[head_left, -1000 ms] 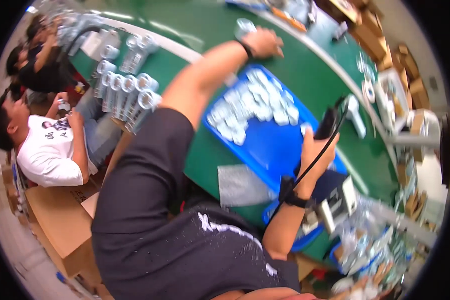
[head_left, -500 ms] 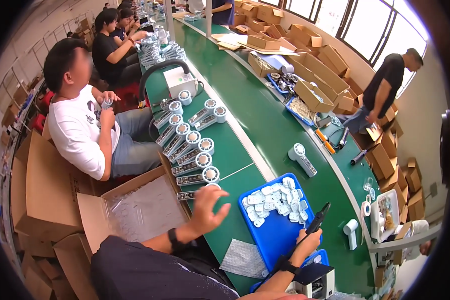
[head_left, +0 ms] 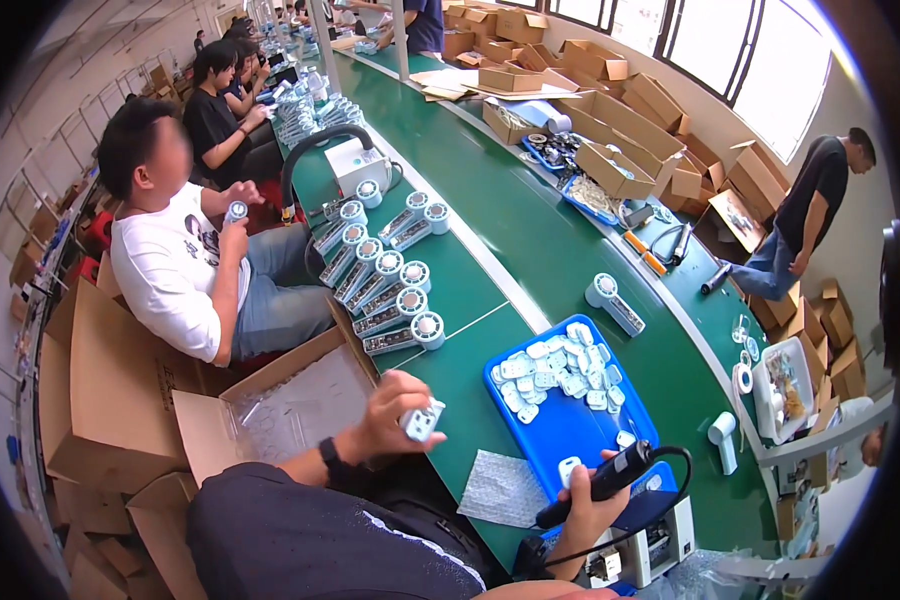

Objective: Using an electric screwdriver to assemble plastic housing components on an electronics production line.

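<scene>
my left hand (head_left: 392, 412) is gripping a pale-blue handheld fan (head_left: 423, 422); my right hand (head_left: 590, 508) is grasping a corded screwdriver (head_left: 622, 472).

I can see a small pale-blue part (head_left: 424, 421) tilted in the left hand (head_left: 388, 412) above the bench's (head_left: 452, 392) near edge, a face with dark openings showing. A black, stick-shaped tool (head_left: 618, 473) slants in the right hand (head_left: 596, 512) at the blue tray's (head_left: 560, 430) near end, its cable (head_left: 687, 474) looping from the raised end.
</scene>
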